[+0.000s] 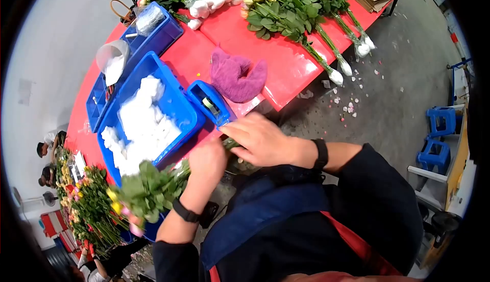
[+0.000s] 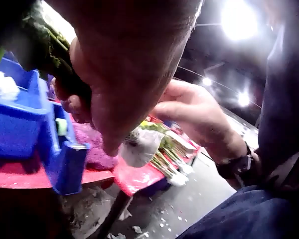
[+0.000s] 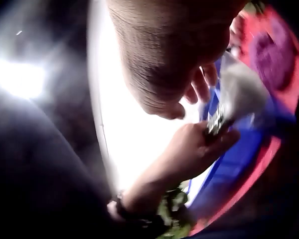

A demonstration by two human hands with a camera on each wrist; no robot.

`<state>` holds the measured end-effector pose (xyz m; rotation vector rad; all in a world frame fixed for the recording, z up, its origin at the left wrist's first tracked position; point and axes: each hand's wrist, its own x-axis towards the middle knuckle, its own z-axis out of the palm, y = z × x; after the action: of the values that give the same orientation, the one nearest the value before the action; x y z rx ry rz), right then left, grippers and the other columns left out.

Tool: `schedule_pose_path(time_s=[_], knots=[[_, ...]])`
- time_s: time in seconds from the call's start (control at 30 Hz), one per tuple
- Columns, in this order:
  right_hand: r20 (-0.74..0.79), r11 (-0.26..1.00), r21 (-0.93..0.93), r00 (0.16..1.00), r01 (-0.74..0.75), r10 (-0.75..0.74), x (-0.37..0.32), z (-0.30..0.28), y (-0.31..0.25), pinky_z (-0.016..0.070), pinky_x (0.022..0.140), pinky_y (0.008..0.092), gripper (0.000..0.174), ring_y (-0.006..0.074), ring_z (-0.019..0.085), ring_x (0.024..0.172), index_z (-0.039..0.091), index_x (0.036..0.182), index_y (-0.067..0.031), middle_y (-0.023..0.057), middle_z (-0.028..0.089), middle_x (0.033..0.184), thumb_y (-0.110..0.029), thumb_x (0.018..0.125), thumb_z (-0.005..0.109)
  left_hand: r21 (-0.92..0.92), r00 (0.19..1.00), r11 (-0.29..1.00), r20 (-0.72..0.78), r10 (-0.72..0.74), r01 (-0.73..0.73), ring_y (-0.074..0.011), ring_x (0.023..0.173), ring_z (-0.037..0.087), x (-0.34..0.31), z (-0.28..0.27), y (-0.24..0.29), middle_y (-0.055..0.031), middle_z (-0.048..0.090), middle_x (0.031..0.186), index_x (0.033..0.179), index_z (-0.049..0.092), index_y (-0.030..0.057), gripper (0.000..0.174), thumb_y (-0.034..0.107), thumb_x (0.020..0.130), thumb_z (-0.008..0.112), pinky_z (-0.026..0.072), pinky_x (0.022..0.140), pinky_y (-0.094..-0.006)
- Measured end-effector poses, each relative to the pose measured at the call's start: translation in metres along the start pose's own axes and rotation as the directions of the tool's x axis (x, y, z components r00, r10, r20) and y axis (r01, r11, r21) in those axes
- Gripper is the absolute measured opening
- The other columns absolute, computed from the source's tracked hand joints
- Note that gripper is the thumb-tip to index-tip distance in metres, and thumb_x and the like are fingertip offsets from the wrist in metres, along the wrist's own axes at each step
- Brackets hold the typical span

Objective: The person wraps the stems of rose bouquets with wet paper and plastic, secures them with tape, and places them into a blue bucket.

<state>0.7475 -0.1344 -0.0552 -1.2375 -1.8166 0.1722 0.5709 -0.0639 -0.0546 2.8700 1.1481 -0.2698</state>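
My left hand (image 1: 208,158) grips the stems of a flower bunch (image 1: 153,187), its leaves and yellow and pink blooms pointing down to the left. The stem end sticks out past the left fist, capped with white padding in clear plastic (image 3: 241,92). Beside that end is my right hand (image 1: 263,140), its fingers loosely spread and apart from the thumb in the right wrist view. The right fingertips reach close to the front end of a blue tape dispenser (image 1: 206,101), which holds a light roll of tape. Part of the stems is hidden behind the hands.
A blue bin (image 1: 191,121) of white cotton stands left of the dispenser on the red table (image 1: 184,57). A purple fuzzy cloth (image 1: 237,75) lies behind it. Several wrapped rose bunches (image 1: 286,17) lie farther back. Blue stools (image 1: 440,121) stand at the right.
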Motion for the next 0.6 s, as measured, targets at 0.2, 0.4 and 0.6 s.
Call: schedule_pose_path(time_s=[0.2,0.4,0.6], knots=[[0.222,0.846,-0.095,0.817,-0.524,0.531,-0.039,-0.04,0.045,0.0507,0.067,0.0445,0.026,0.0352,0.064,0.078,0.065,0.086,-0.0094,0.0159,0.066,0.079,-0.03,0.072,0.07,0.134,0.929,0.928,-0.086,0.359,-0.346,-0.0239,0.095,0.062,0.073,-0.044,0.087,-0.0109,0.063,0.095,0.094,0.064,0.0059,0.021,0.017,0.076,0.058,0.0454,0.089,-0.0444],[-0.478,0.624,-0.449,0.762,-0.639,0.437,-0.075,-0.129,0.161,0.0504,0.062,0.0419,0.018,0.0327,0.063,0.07,0.066,0.086,-0.0074,0.0138,0.065,0.076,-0.019,0.073,0.071,0.123,0.672,0.833,-0.534,0.514,-0.54,-0.0274,0.12,0.049,0.078,-0.095,0.081,-0.0086,0.054,0.127,0.123,0.058,0.0145,0.046,0.014,0.077,0.063,0.0323,0.102,-0.0453],[-0.614,0.163,-0.628,0.613,-0.761,0.496,-0.127,-0.212,0.306,0.0505,0.068,0.0488,0.027,0.0378,0.065,0.08,0.063,0.095,-0.0116,0.0152,0.068,0.087,-0.036,0.084,0.062,-0.021,0.893,0.967,-0.391,0.225,-0.253,-0.0323,0.119,0.049,0.016,-0.048,-0.008,-0.0112,0.055,0.122,0.117,0.06,0.0089,0.045,0.014,0.073,0.07,0.035,0.099,-0.0463]])
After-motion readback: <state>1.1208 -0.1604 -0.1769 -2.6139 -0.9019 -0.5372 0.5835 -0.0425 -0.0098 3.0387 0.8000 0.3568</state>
